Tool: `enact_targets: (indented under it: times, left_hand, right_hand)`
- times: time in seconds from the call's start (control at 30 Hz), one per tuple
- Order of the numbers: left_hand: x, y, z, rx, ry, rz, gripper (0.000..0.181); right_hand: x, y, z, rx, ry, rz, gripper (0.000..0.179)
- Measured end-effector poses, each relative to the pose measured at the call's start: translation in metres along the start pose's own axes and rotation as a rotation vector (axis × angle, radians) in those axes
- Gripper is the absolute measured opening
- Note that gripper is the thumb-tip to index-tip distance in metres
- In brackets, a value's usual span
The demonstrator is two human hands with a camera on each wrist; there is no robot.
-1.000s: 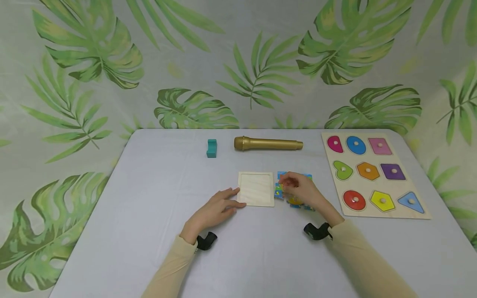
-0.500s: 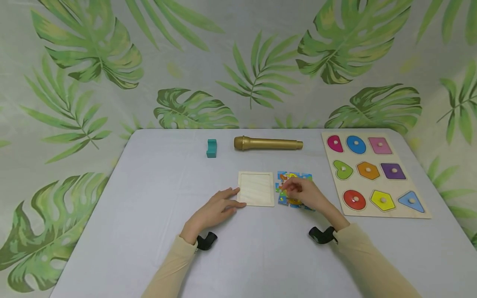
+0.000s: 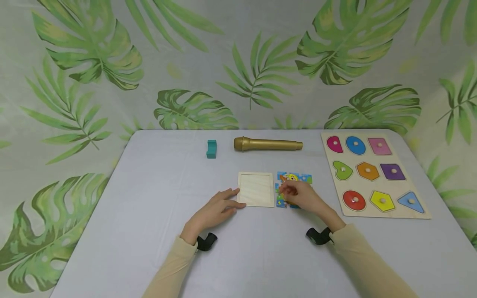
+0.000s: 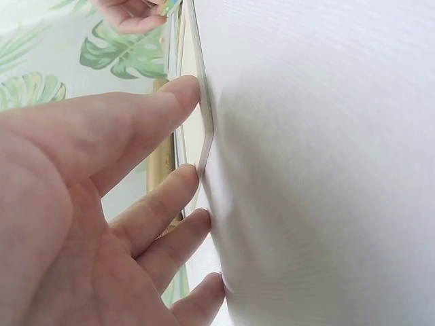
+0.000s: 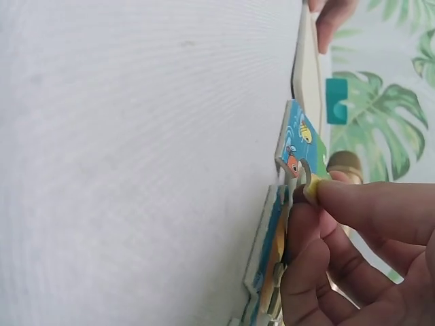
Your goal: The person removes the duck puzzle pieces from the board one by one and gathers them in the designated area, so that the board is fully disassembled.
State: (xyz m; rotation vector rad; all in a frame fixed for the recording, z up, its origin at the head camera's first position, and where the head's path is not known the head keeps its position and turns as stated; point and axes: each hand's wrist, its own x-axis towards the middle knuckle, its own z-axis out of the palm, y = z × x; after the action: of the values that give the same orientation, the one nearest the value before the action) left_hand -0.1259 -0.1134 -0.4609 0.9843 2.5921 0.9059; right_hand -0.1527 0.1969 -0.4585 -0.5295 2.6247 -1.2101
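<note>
In the head view my left hand (image 3: 214, 209) rests at the left side of a square wooden puzzle frame (image 3: 273, 188). Its thumb and index finger touch the rim, and the left wrist view shows the fingers spread and loosely bent. My right hand (image 3: 302, 195) is over a group of colourful jigsaw pieces (image 3: 305, 178) right of the frame, hiding part of them. Up close in the right wrist view, its thumb and finger pinch a jigsaw piece (image 5: 314, 188) with yellow on it. Beside that lies a blue piece (image 5: 296, 125) with fish pictures.
A gold microphone (image 3: 270, 144) and a teal notched block (image 3: 211, 149) lie toward the back of the white-covered table (image 3: 156, 174). On the right is a wooden knob-puzzle board (image 3: 350, 194) with coloured shapes. Leafy cloth (image 3: 257, 82) hangs behind.
A fish-marked corner piece on the left of the jigsaw group has shifted toward the near edge. My right hand has moved slightly nearer with its fingers bent. The left hand stays put.
</note>
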Motion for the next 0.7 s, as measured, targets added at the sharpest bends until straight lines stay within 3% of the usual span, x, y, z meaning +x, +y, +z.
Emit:
enact_targets:
  times: [0.17,0.43,0.7]
  left_hand:
    - [-0.0011,-0.0005,-0.0001,0.016,0.021,0.039,0.028]
    - [0.001,-0.0021,0.0005,0.01,-0.012,-0.009,0.028]
    - [0.001,-0.0026,0.0008,0.014,-0.012,-0.013,0.028]
  right_hand:
    - [0.0005,0.0011,0.0037,-0.037,0.003,0.0,0.01]
    - [0.0016,0.0018,0.0081,-0.079,0.041,-0.03,0.014]
    - [0.0012,0.0027,0.0084,-0.078,0.059,-0.059,0.013]
